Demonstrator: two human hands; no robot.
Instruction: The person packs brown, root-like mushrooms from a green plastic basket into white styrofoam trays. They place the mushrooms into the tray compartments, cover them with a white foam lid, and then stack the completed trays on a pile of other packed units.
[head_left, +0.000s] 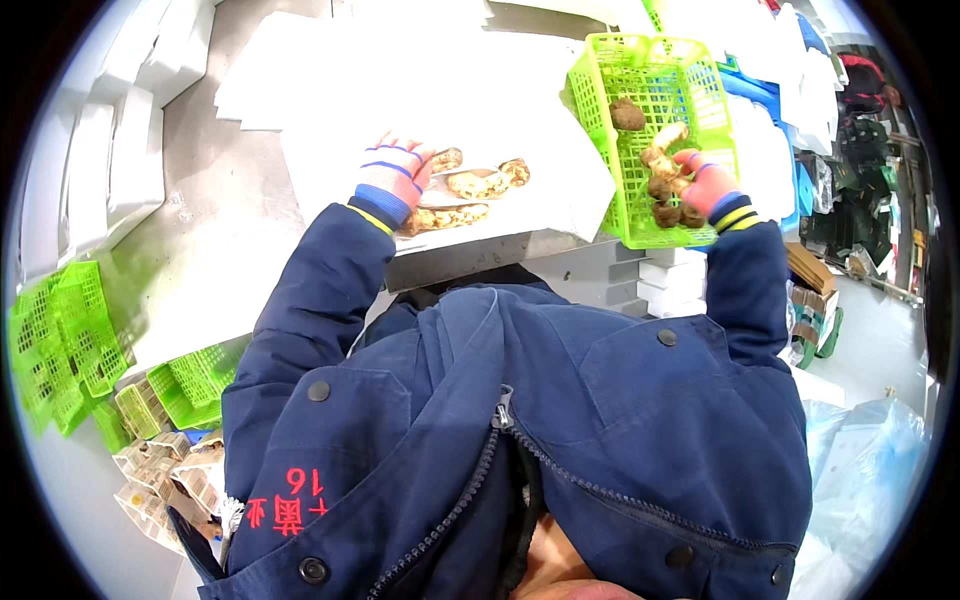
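My left hand (394, 169), in a striped fingerless glove, is at the white sheet (330, 150) on the metal table, its fingers beside a short mushroom (448, 159). Whether it grips that mushroom cannot be told. Two longer mushrooms with brown-flecked stems, a curved one (487, 181) and a straight one (450, 217), lie close by on the sheet. My right hand (705, 182), gloved alike, reaches into the green plastic basket (600, 135), with its fingertips at a pale-stemmed mushroom (664, 161). Its hold is unclear. Several dark, soil-covered mushroom bases (666, 214) lie beneath it, and a brown clump (628, 115) lies farther back.
White foam boxes (116, 165) stand at the left. Green baskets (191, 382) and beige crates (154, 472) are low at the left. White foam boxes (673, 281) are stacked below the green basket. Plastic-wrapped items (870, 465) lie at the lower right.
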